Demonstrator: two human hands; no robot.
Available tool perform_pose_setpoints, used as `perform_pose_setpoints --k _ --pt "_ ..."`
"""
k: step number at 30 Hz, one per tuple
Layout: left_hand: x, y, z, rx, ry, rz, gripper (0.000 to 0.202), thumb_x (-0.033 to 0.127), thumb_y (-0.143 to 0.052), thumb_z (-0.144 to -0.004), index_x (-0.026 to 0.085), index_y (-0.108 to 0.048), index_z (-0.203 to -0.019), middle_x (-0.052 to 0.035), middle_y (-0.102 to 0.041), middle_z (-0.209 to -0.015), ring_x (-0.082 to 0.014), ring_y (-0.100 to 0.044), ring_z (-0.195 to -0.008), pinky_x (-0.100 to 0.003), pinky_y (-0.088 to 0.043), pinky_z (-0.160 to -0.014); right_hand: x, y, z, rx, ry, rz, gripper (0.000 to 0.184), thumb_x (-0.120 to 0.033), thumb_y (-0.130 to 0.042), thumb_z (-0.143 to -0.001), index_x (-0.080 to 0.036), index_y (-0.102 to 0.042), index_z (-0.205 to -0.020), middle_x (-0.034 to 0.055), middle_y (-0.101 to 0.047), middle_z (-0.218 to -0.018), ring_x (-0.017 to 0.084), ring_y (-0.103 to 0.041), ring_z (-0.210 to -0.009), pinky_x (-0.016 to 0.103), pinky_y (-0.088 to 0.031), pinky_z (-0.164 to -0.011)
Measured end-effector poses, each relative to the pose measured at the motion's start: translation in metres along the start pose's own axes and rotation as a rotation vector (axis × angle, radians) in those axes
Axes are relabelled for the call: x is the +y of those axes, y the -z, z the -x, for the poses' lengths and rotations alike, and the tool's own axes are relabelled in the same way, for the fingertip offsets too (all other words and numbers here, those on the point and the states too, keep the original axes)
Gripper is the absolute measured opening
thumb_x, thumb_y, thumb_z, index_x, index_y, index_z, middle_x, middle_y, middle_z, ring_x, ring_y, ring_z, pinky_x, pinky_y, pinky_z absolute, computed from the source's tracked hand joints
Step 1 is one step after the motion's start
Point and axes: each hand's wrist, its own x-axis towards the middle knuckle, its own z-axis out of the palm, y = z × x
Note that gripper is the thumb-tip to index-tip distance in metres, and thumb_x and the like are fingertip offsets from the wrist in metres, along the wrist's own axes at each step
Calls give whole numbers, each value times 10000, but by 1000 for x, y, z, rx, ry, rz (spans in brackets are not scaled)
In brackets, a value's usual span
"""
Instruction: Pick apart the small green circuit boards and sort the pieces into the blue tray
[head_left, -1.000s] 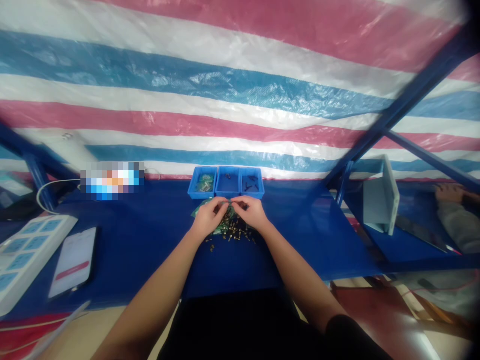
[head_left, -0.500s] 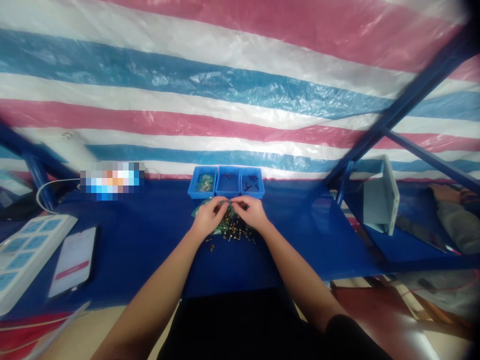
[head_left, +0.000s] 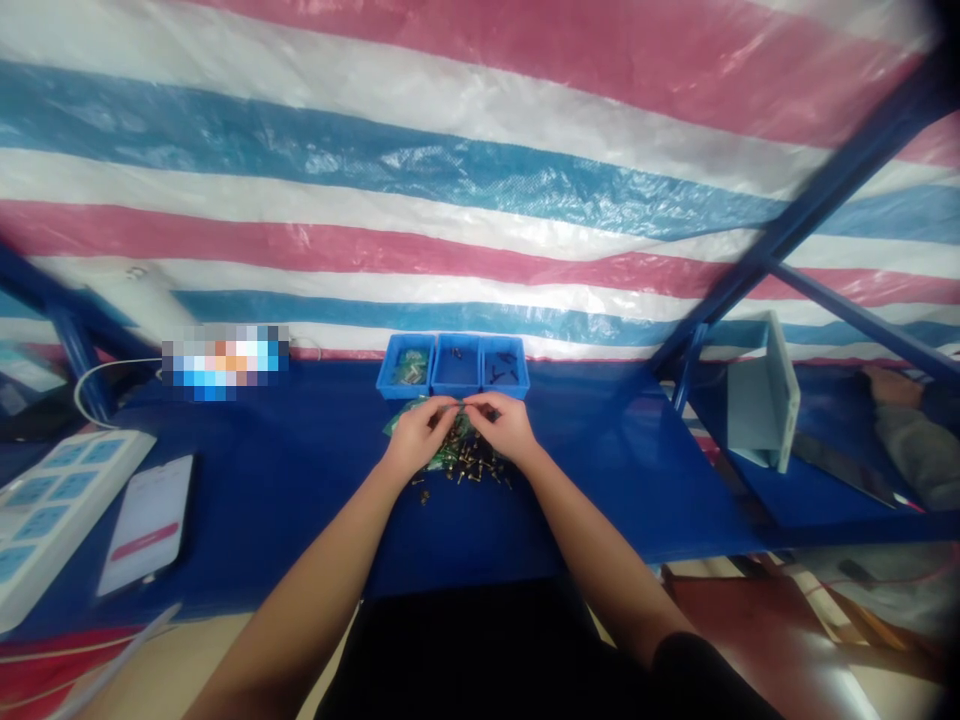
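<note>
My left hand (head_left: 415,436) and my right hand (head_left: 506,426) meet fingertip to fingertip over a pile of small brass and dark parts (head_left: 469,464) on the blue table (head_left: 300,470). Both hands are closed in a pinch on a small green piece (head_left: 448,404) held between them; it is too small to name. Green pieces lie under my hands. Just beyond stand three small blue bins (head_left: 454,365), holding green, brown and black parts.
A phone (head_left: 150,522) and a white power strip (head_left: 45,510) lie at the left. A grey box (head_left: 761,400) stands at the right by a blue frame post (head_left: 686,375). Another person's hand and sleeve (head_left: 904,420) rest at the far right.
My hands stay in the same place, still pinching. The other person's hand at the far right has shifted slightly.
</note>
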Motion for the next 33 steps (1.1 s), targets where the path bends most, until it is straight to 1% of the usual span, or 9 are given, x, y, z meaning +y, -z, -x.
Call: perform_pose_setpoints --k 4,7,16,22,26,30,33 --pt "0 1 0 3 -3 18 304 432 -506 -927 213 -649 -1082 -6 -660 -729 -143 -612 -625 -245 -476 -620 -2 1 -1 23 1 10 171 -295 -619 -846 -205 -734 -933 40 -720 -809 155 -652 -667 280 -552 -649" --pt "0 1 0 12 -1 24 287 414 -517 -927 212 -652 -1079 -4 -662 -743 -138 -611 -634 -236 -463 -612 -2 1 0 14 4 10 169 -286 -622 -841 -202 -736 -934 37 -717 -793 153 -652 -664 276 -551 -650" --pt "0 0 0 3 22 -24 248 400 -502 -937 208 -651 -986 3 -675 -775 -129 -609 -650 -229 -443 -629 2 -2 0 -7 21 -9 165 -266 -628 -829 -204 -735 -938 31 -713 -787 149 -652 -662 269 -551 -652" --pt "0 1 0 15 -3 16 277 396 -536 -920 210 -638 -1098 25 -608 -683 -111 -562 -584 -216 -442 -593 -2 0 -1 -7 32 13 163 -276 -622 -836 -204 -737 -926 33 -705 -771 149 -640 -654 267 -545 -640" --pt "-3 -1 0 31 -43 6 262 399 -528 -921 201 -671 -1017 19 -596 -659 -113 -557 -584 -221 -454 -606 -2 1 -1 -13 45 13 164 -277 -614 -846 -200 -737 -922 37 -705 -783 148 -637 -664 268 -538 -652" --pt "-3 -1 1 22 -31 20 278 412 -532 -917 205 -663 -1049 17 -614 -675 -118 -567 -586 -222 -458 -597 1 0 0 -1 37 11 168 -273 -608 -851 -200 -735 -931 40 -713 -806 151 -643 -671 271 -530 -649" --pt "-3 -1 1 16 -39 12 263 408 -533 -918 210 -672 -1021 20 -611 -673 -116 -562 -585 -225 -454 -604 3 0 0 -6 33 5 170 -279 -611 -853 -199 -735 -937 37 -711 -797 150 -641 -669 271 -530 -651"
